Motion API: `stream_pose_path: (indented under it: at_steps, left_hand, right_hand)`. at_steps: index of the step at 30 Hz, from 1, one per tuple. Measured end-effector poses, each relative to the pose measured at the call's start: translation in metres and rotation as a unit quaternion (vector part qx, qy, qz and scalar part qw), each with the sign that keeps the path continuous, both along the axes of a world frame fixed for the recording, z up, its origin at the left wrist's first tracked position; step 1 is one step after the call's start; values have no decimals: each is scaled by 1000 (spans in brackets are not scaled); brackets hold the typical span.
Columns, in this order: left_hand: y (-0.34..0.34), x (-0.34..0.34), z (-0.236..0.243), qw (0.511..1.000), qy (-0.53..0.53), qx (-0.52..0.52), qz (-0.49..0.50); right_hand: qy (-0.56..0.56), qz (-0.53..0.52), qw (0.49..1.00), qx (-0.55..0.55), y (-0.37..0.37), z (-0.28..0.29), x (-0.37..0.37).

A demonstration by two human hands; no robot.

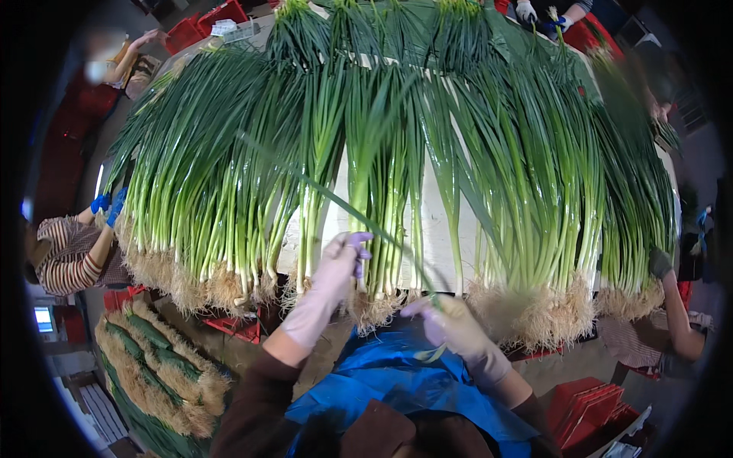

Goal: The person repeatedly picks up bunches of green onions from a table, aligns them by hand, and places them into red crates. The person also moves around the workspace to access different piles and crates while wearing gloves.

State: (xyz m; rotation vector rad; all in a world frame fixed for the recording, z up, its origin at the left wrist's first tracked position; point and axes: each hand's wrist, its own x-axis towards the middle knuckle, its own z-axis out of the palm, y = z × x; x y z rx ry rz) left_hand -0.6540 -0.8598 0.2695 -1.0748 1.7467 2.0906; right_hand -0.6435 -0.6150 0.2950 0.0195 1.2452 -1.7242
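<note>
Head: L hand (340, 258) on slick stalks (357, 179), R hand (449, 319) w/ strappy leaf (336, 200).

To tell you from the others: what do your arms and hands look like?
The left hand wears a pinkish-lilac glove, the right hand a creamier one, both more purple toward the fingertips. Dark brown sleeves stop on the forearms. No markings show.
</note>
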Motion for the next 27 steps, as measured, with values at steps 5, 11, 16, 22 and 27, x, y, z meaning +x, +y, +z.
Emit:
stream_pose_path:
  at_steps: [5,11,16,22,27]
  left_hand:
    - [-56,50,-17,986,78,-148,-4]
    - [-105,81,-64,921,-12,-382,-73]
    - [-95,67,-43,751,-60,-628,-194]
    - [6,26,24,958,81,-215,-170]
    - [74,30,-20,951,-19,300,-79]
  right_hand:
    - [204,-184,914,297,20,-19,-28]
    - [365,-150,760,516,0,-113,-86]
    - [311,-132,796,501,7,-150,-114]
    - [16,-155,965,211,-34,-61,-97]
    - [40,-168,971,168,-68,-62,-87]
